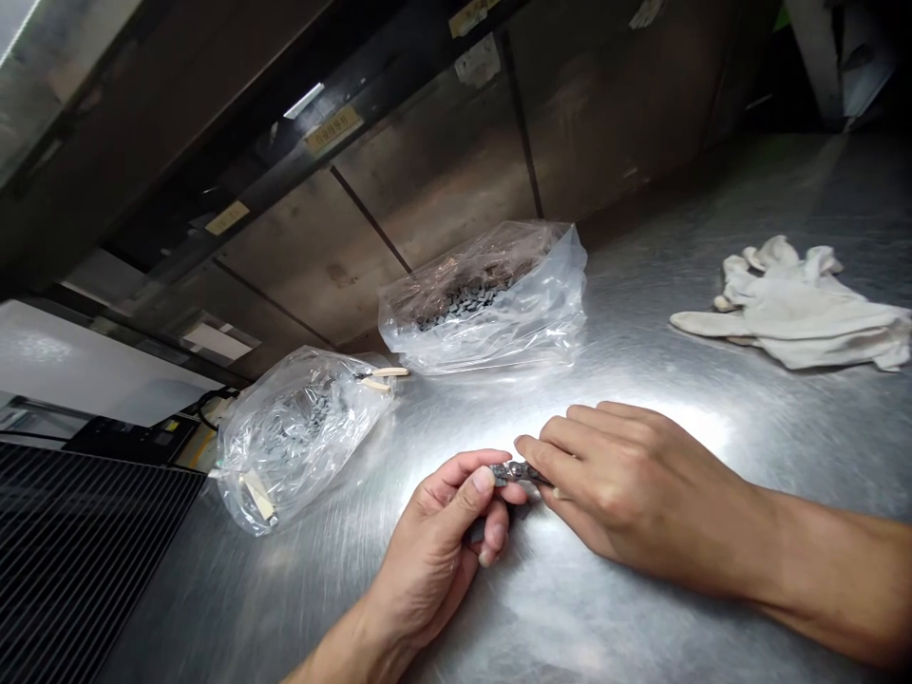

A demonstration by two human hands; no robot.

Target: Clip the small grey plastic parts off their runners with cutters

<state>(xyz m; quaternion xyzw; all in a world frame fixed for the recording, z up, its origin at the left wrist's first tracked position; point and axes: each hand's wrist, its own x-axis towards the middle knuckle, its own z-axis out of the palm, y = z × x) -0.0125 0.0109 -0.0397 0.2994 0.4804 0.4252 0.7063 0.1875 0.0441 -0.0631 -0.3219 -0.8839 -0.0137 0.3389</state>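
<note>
My left hand [456, 522] pinches a small dark grey piece [499, 472] between thumb and forefinger. More grey seems tucked under its curled fingers, mostly hidden. Closed around a pair of pliers [525, 471], my right hand [627, 475] meets the left over the metal table. The pliers' metal jaws reach to the grey piece; a bit of cream handle peeks out below the fingers. Beyond the hands stands a clear plastic bag [513, 328] full of small grey pieces. A second clear bag [285, 456] with fewer grey pieces lies to the left.
Other pliers with cream handles [389, 373] rest at the left bag's edge. White gloves [805, 309] lie at the right on the metal table [299, 608]. A metal back panel [442, 199] rises behind the bags. At far left is a black ribbed surface [78, 551].
</note>
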